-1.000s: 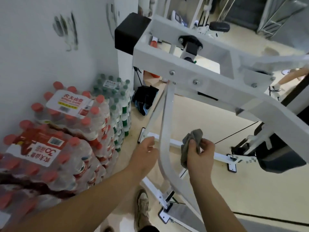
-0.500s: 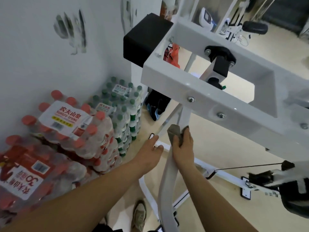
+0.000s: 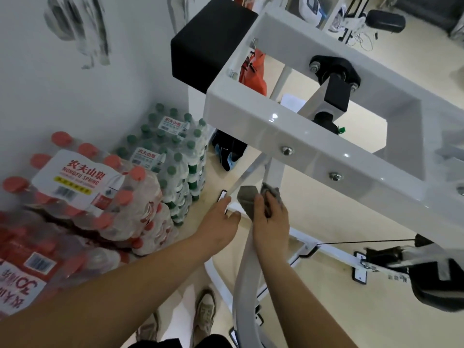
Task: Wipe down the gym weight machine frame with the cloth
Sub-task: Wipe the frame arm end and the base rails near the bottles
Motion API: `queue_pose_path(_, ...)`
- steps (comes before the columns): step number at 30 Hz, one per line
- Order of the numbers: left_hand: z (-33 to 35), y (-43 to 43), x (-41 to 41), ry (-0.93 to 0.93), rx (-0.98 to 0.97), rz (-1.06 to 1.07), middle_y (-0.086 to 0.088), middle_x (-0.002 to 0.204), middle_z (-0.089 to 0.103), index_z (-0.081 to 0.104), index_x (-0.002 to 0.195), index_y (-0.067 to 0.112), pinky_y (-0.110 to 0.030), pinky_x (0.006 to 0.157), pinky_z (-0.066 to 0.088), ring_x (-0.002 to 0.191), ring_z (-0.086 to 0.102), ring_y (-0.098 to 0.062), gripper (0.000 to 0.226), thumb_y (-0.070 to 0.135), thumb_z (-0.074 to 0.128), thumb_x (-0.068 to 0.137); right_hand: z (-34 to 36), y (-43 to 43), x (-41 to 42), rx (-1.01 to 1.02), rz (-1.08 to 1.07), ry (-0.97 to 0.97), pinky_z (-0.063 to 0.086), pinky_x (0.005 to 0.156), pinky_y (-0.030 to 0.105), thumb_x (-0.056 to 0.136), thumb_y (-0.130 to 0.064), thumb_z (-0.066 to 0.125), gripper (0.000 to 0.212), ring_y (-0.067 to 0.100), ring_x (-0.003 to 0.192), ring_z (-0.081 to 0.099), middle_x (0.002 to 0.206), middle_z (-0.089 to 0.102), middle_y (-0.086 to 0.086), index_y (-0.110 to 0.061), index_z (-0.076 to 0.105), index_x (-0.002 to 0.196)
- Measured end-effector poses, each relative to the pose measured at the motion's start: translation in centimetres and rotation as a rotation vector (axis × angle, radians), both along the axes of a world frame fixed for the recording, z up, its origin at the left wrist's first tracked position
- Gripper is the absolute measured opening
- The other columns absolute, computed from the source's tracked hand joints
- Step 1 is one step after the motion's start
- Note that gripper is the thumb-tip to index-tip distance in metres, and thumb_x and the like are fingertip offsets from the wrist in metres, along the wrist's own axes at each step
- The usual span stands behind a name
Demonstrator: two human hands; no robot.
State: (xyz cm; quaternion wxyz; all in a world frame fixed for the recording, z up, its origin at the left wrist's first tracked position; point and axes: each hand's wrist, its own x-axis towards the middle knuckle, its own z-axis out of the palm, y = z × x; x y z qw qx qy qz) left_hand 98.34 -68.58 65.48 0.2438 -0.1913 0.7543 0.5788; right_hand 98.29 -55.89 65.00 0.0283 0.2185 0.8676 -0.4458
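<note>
Two shoes [image 3: 200,320] at the bottom edge; above them the right hand [image 3: 270,222] wraps the grey cloth [image 3: 247,202] around the curved white upright [image 3: 244,277], fingers closed over it, just beneath the big cross beam [image 3: 313,151]; the left hand [image 3: 221,219] hangs beside it, loosely spread, gripping nothing; by my reading the wipe is mid-run, upright nearly topped out, beam and floor rails to come; two bolts show on the beam; farther left, four visible packs of bottled water [image 3: 82,187] against the wall.

Even, soft indoor light; small glints sit on my white frame [image 3: 313,144]. Edges bow outward. My forearms blur slightly.
</note>
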Motion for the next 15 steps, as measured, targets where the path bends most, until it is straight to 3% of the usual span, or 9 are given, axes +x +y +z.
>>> queue_pose_path(3, 0.1, 0.2, -0.5, -0.003, -0.003, 0.005, 0.005, 0.163, 0.028, 0.027, 0.158, 0.027, -0.02, 0.102, 0.027, 0.142, 0.039, -0.015, 0.058, 0.03, 0.049, 0.105, -0.3, 1.3, -3.6, 0.04, 0.015, -0.014, 0.043, 0.089, 0.031, 0.095, -0.053, 0.061, 0.069, 0.021, 0.12, 0.06, 0.138, 0.059, -0.003, -0.033, 0.032, 0.154)
queue_pose_path(5, 0.0, 0.2, -0.7, 0.013, 0.0, 0.007, 0.005, 0.163, 0.029, 0.027, 0.158, 0.028, -0.02, 0.102, 0.029, 0.141, 0.041, -0.014, 0.058, 0.03, 0.05, 0.105, -0.5, 1.9, -3.9, 0.088, 0.118, -0.033, 0.044, 0.088, 0.032, 0.097, -0.05, 0.058, 0.074, 0.026, 0.125, 0.057, 0.143, 0.054, 0.002, -0.026, 0.024, 0.158)
queue_pose_path(8, -0.1, 0.0, -0.3, 0.008, -0.001, 0.019, 0.005, 0.163, 0.028, 0.026, 0.159, 0.026, -0.023, 0.109, 0.03, 0.142, 0.04, -0.015, 0.06, 0.028, 0.05, 0.104, -0.9, 1.9, -1.3, 0.241, 0.297, -0.079, 0.046, 0.101, 0.04, 0.105, -0.044, 0.046, 0.069, 0.03, 0.146, 0.037, 0.17, 0.014, 0.005, -0.023, 0.015, 0.163)
queue_pose_path(10, -0.1, -0.1, 0.1, 0.003, -0.007, 0.019, 0.004, 0.163, 0.028, 0.025, 0.159, 0.024, -0.026, 0.113, 0.03, 0.144, 0.037, -0.016, 0.061, 0.026, 0.051, 0.104, -0.8, 1.5, 1.4, 0.324, 0.325, -0.108, 0.049, 0.098, 0.041, 0.106, -0.044, 0.042, 0.068, 0.031, 0.144, 0.042, 0.172, 0.004, 0.004, -0.022, 0.012, 0.163)
queue_pose_path(13, -0.5, -0.3, 0.6, -0.008, 0.002, 0.012, 0.003, 0.164, 0.028, 0.025, 0.159, 0.024, -0.023, 0.105, 0.031, 0.139, 0.041, -0.014, 0.062, 0.023, 0.051, 0.103, -0.6, 1.8, 4.4, 0.324, 0.303, -0.006, 0.055, 0.087, 0.041, 0.102, -0.041, 0.05, 0.064, 0.031, 0.128, 0.059, 0.162, 0.036, 0.009, -0.03, 0.016, 0.155)
queue_pose_path(15, -0.7, -0.2, 0.8, -0.01, -0.009, 0.012, 0.004, 0.163, 0.027, 0.025, 0.16, 0.023, -0.022, 0.1, 0.03, 0.129, 0.042, -0.008, 0.061, 0.023, 0.05, 0.104, -0.4, 2.0, 4.8, 0.26, 0.269, 0.02, 0.054, 0.086, 0.038, 0.098, -0.038, 0.059, 0.078, 0.03, 0.123, 0.062, 0.155, 0.047, 0.008, -0.035, 0.007, 0.156)
